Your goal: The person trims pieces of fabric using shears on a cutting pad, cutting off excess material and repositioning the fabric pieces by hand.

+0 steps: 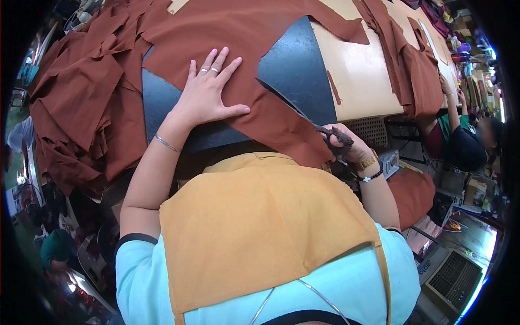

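My left hand (pixel 212 92) lies flat with spread fingers on a piece of rust-brown fabric (pixel 208 30), pressing it against the dark table panel (pixel 300 70). In my right hand (pixel 346 143) is a pair of scissors (pixel 287 100), its handles wrapped in dark material. The long blades point up and left, along the edge of the fabric. A strip of the same cloth (pixel 281 127) hangs over the table's front edge below the blades, close to my right hand. I cannot tell exactly how far apart the blades are.
A large heap of rust-brown cloth (pixel 76 103) covers the left side. More cloth (pixel 420 81) and a thin scrap (pixel 333 88) lie on the pale tabletop (pixel 360 73). Another person (pixel 460 135) sits at the right. A boxy machine marked "iwata" (pixel 449 276) stands at lower right.
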Motion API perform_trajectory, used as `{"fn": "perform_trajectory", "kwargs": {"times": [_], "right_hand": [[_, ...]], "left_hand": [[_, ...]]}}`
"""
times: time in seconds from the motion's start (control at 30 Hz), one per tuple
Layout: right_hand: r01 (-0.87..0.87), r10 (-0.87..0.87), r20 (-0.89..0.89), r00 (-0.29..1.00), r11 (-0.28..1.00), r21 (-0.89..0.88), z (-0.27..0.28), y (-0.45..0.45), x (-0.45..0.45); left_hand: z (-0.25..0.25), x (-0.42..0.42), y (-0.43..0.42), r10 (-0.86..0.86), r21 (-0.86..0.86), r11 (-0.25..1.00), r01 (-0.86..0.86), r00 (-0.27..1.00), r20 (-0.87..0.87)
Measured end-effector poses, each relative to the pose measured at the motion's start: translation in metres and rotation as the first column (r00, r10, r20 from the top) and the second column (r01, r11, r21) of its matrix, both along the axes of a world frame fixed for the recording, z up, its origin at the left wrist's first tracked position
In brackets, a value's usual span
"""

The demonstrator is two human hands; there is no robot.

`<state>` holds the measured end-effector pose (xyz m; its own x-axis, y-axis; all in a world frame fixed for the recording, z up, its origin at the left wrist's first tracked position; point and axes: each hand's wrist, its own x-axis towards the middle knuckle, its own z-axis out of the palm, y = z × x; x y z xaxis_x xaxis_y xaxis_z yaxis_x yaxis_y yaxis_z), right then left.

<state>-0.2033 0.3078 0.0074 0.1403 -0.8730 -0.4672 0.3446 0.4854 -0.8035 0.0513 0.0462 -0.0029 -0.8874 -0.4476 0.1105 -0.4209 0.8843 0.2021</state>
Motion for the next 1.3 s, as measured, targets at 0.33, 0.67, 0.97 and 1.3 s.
{"fn": "perform_trajectory", "kwargs": {"times": [0.33, 0.67, 0.97, 1.3], "right_hand": [[0.105, -0.105, -0.024, 0.994, 0.994, 0.006, 0.008, 0.013, -0.001], [0.0, -0.002, 0.024, 1.0, 0.998, 0.061, 0.013, 0.011, -0.006], [-0.04, 0.043, -0.077, 0.996, 0.999, 0.035, 0.012, 0.003, 0.0], [-0.002, -0.004, 0.05, 0.999, 0.992, 0.124, 0.026, 0.023, -0.02]], "left_hand": [[-0.012, -0.024, 0.028, 0.318, -0.015, 0.948, -0.318, 0.948, 0.003], [0.001, -0.019, 0.026, 0.24, -0.011, 0.971, -0.24, 0.97, 0.05], [0.0, -0.021, 0.031, 0.268, -0.01, 0.963, -0.268, 0.962, 0.048], [-0.013, -0.039, 0.015, 0.281, -0.075, 0.957, -0.279, 0.96, 0.013]]}}
